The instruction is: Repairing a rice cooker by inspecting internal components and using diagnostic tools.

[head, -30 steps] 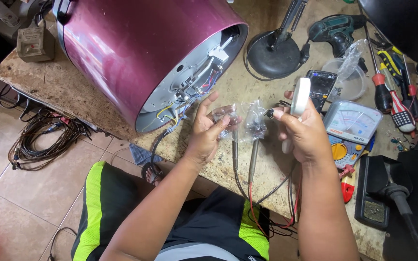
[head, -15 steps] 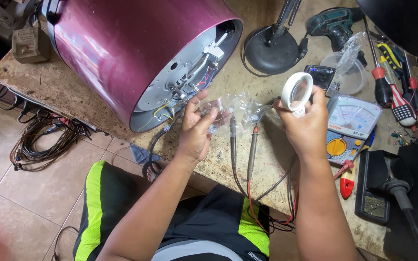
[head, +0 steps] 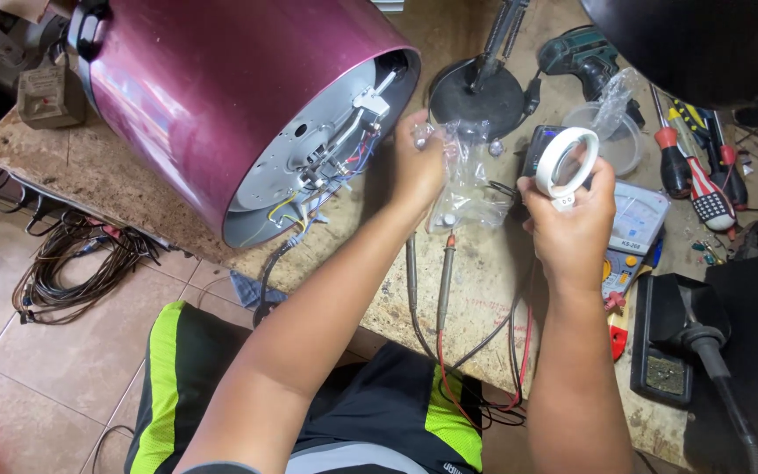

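Near the bench's front edge, the left hand pinches a clear plastic bag while the right hand grips a white tape roll; hold both steady and apart.

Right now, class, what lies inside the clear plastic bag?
The clear plastic bag, pinched by the left hand, shows one small pale part near its bottom. Anything else is lost in glare and crumples.
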